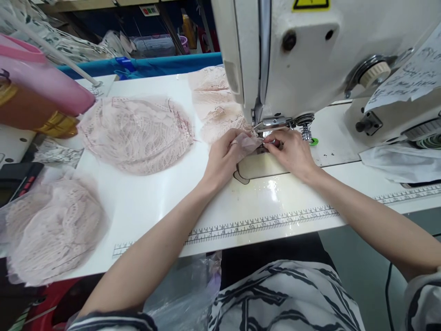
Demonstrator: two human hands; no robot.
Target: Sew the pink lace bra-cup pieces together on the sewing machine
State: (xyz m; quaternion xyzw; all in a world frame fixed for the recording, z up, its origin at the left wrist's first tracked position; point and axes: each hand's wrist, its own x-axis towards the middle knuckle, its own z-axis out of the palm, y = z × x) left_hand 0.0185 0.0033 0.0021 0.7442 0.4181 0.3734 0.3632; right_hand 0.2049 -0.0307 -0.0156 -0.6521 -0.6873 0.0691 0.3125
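A white sewing machine [292, 50] stands over the table, its presser foot [263, 138] just above a small piece of pale pink lace [246, 141]. My left hand [223, 158] pinches the left side of that lace, fingers closed on it. Just right of the foot, my right hand [292, 151] presses its closed fingers onto the lace edge at the metal needle plate [257, 168]. More lace trails behind the machine at the far side [213, 103].
A pile of pink lace pieces [138, 133] lies at centre left, another pile in clear plastic [51, 230] at the near left. A pink container [37, 82] sits at far left. A printed ruler [262, 225] runs along the table's front edge. A paper note [409, 73] hangs on the machine.
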